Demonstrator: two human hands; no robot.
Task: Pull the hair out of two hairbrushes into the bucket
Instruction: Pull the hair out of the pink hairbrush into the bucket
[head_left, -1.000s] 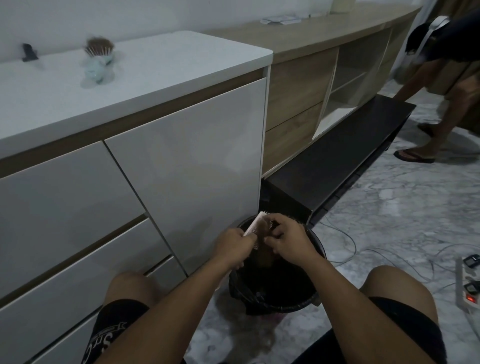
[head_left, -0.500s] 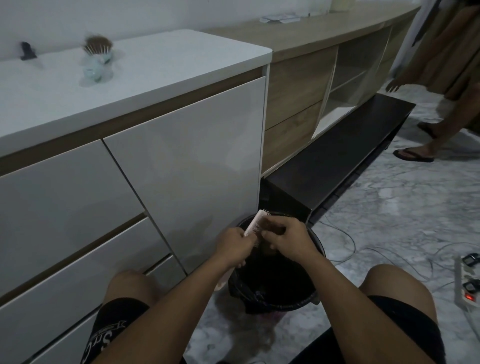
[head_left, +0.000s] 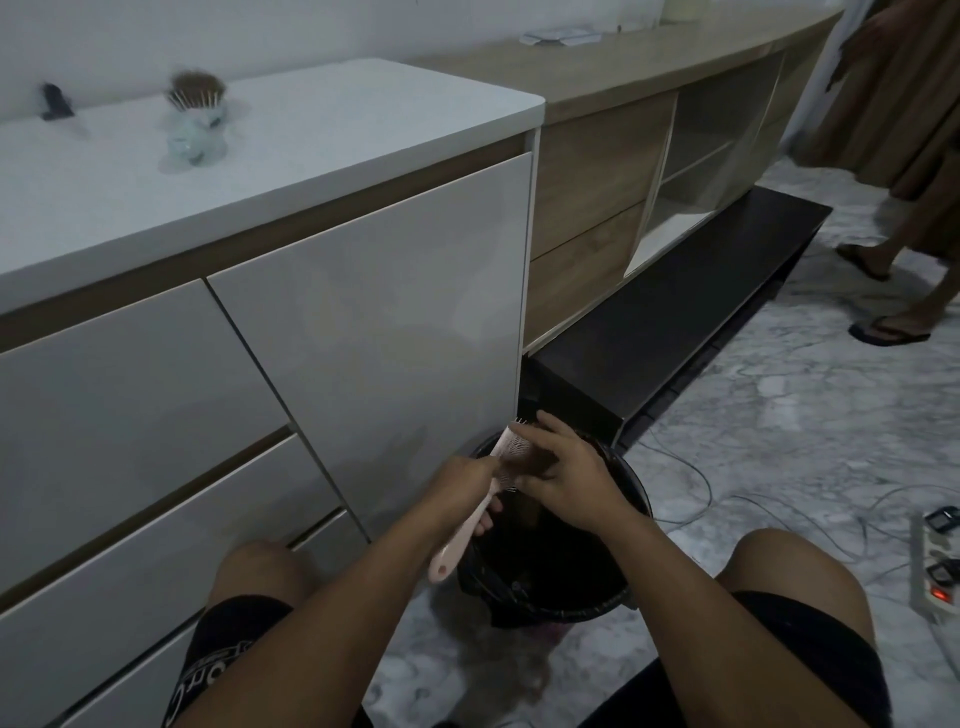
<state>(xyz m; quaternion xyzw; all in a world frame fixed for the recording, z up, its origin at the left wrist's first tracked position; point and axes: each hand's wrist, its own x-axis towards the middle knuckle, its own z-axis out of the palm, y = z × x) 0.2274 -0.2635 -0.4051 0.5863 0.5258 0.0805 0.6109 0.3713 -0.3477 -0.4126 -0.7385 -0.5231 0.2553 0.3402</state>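
A black bucket (head_left: 618, 597) lined with a dark bag stands on the floor between my knees. Over its far rim my left hand (head_left: 460, 486) grips a pink hairbrush (head_left: 511, 452) by the handle, bristles facing me and to the right. A dark brown wad of hair (head_left: 535, 463) sits on the bristles. My right hand (head_left: 566, 473) lies over the brush head with its fingers pinched on that hair. A second hairbrush (head_left: 196, 96), full of brown hair, stands upright in a pale holder on the white cabinet top.
White cabinet doors (head_left: 374, 332) rise just left of the bucket. A low black bench (head_left: 670, 322) runs back on the right. Cables and a power strip (head_left: 937, 566) lie on the marble floor. Another person's sandalled feet (head_left: 888, 330) stand at far right.
The brush has tilted so its head shows more and the handle end hangs below my left hand. My right hand shifted up over the bristles. The other person stepped right.
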